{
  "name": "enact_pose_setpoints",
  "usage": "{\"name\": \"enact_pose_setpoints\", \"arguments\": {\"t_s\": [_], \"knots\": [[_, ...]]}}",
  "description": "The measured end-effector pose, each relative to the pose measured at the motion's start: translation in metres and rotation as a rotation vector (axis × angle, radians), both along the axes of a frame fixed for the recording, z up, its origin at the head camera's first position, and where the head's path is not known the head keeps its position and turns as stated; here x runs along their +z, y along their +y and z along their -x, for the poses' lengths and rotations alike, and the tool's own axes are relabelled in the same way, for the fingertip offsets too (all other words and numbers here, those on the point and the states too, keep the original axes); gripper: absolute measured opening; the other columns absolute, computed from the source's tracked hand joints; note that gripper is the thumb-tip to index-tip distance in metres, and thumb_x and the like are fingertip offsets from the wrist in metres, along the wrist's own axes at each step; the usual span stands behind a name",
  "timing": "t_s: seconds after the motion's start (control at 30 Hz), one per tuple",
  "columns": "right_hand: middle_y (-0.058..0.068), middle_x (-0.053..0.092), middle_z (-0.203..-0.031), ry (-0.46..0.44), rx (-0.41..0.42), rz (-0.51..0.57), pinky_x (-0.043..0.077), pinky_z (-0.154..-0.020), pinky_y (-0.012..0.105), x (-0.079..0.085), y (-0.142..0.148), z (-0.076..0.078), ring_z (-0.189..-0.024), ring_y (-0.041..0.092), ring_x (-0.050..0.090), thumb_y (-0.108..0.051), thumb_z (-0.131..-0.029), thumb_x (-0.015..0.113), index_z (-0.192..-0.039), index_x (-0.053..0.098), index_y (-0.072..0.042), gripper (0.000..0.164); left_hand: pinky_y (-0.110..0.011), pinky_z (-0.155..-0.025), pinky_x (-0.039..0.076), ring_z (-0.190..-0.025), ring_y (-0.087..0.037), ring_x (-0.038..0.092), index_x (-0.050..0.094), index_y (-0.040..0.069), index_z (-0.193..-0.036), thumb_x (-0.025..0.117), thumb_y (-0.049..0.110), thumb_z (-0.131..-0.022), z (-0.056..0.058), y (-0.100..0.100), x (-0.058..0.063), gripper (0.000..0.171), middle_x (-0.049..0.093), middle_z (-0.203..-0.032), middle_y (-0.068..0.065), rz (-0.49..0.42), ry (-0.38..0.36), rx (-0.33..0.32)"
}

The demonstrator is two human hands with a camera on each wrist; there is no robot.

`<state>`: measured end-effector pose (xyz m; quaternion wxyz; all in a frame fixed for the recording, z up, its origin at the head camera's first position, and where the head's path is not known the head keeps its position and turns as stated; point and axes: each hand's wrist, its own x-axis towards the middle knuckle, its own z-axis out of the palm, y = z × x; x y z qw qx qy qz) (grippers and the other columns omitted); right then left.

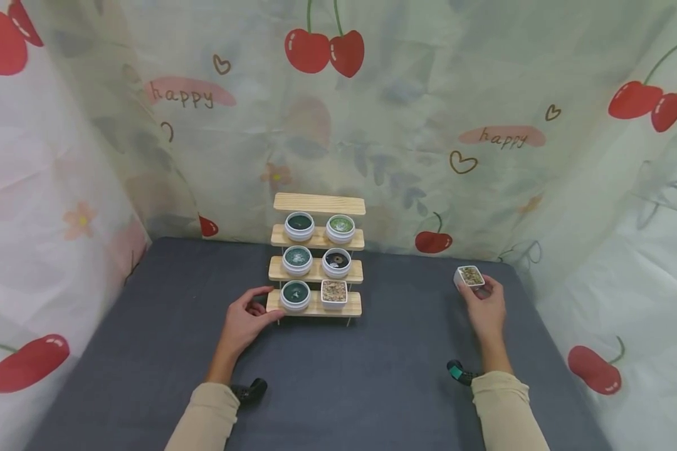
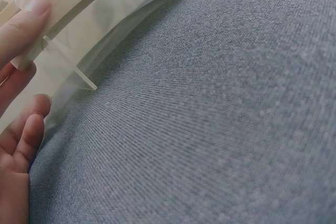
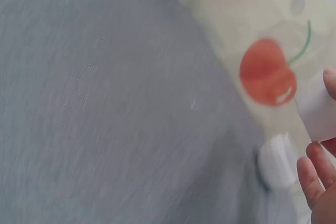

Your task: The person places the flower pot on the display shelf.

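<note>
A tiered wooden display stand (image 1: 316, 270) holds white round pots with dark or green tops. On its lowest board, a square white pot (image 1: 334, 294) with a speckled brown top stands at the right, beside a round dark-green pot (image 1: 296, 295). My left hand (image 1: 245, 321) grips that board's left end; in the left wrist view the thumb (image 2: 21, 27) lies along the board's edge. Far to the right, my right hand (image 1: 487, 307) pinches another square white pot (image 1: 469, 277) with a speckled top. Its white side (image 3: 317, 111) shows in the right wrist view.
A dark grey cloth (image 1: 383, 376) covers the table. Patterned curtains (image 1: 395, 125) with cherries enclose the back and sides. A blurred white ribbed object (image 3: 277, 161) sits near the table edge below the right hand in the right wrist view.
</note>
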<state>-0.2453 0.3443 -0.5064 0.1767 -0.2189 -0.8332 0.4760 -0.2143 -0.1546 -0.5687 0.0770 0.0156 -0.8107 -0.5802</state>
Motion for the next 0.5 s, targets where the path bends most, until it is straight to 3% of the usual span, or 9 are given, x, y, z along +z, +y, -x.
{"name": "enact_pose_setpoints", "arguments": {"t_s": [0.17, 0.4, 0.5], "knots": [[0.012, 0.057, -0.138, 0.050, 0.048, 0.033, 0.044, -0.069, 0.006, 0.020, -0.019, 0.010, -0.104, 0.007, 0.057, -0.040, -0.091, 0.076, -0.147, 0.045, -0.012, 0.070, -0.022, -0.064, 0.045, -0.074, -0.014, 0.058, 0.069, 0.024, -0.126, 0.094, 0.041, -0.071, 0.000, -0.002, -0.002, 0.063, 0.066, -0.089, -0.011, -0.005, -0.010, 0.005], [0.014, 0.057, -0.138, 0.113, 0.170, 0.066, 0.045, -0.076, 0.007, 0.047, -0.052, 0.023, -0.117, 0.020, 0.058, -0.034, -0.093, 0.075, -0.148, 0.044, -0.010, 0.067, -0.023, -0.065, 0.046, -0.076, -0.015, 0.059, 0.069, 0.025, -0.126, 0.093, 0.043, -0.070, 0.001, -0.001, 0.000, 0.064, 0.066, -0.090, -0.011, -0.004, -0.021, 0.006], [0.015, 0.058, -0.136, 0.156, 0.223, 0.080, 0.046, -0.080, 0.008, 0.055, -0.071, 0.031, -0.115, 0.019, 0.059, -0.027, -0.093, 0.075, -0.146, 0.045, -0.007, 0.064, -0.023, -0.065, 0.046, -0.076, -0.017, 0.059, 0.069, 0.026, -0.125, 0.094, 0.043, -0.069, 0.000, -0.002, 0.000, 0.063, 0.066, -0.090, -0.011, -0.009, -0.015, 0.009]]}}
